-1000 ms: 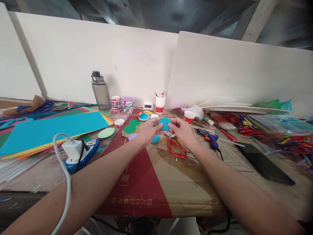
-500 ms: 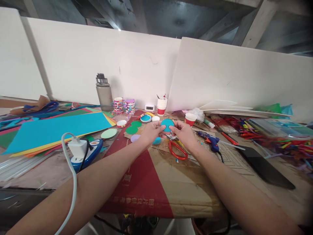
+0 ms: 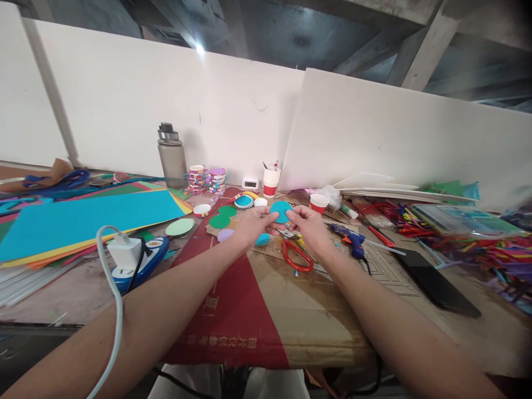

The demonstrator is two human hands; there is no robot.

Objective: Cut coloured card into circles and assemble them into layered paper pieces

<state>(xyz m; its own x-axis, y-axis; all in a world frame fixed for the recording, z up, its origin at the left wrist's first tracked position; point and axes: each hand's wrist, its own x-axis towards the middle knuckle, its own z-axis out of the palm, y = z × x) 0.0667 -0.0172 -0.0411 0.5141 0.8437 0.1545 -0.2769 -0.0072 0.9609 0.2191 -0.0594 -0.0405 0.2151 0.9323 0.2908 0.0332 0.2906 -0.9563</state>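
A blue paper disc [image 3: 281, 211] is held up over the middle of the table, its flat face toward me. My left hand [image 3: 258, 223] pinches its left edge, and my right hand [image 3: 306, 223] pinches its lower right edge. Below the hands lie red-handled scissors [image 3: 297, 257], partly covered by my right hand. Another blue disc [image 3: 261, 239] rests on the cardboard under my left hand. Beside it are a lilac disc [image 3: 225, 235] and green discs [image 3: 220, 221]. A round piece with a blue centre and white rim [image 3: 244, 201] lies just beyond.
At the left are blue paper sheets [image 3: 91, 219] and a power strip [image 3: 145, 265] with a white cable. A bottle [image 3: 171, 160], a stack of paper cups [image 3: 271, 182] and a small clock [image 3: 250, 183] stand behind. To the right lie a glue gun [image 3: 353, 241] and a black phone [image 3: 440, 282].
The view has shifted slightly, so the table things appear a little further left. Both hands keep hold of the blue disc, which now faces me a bit more flatly.
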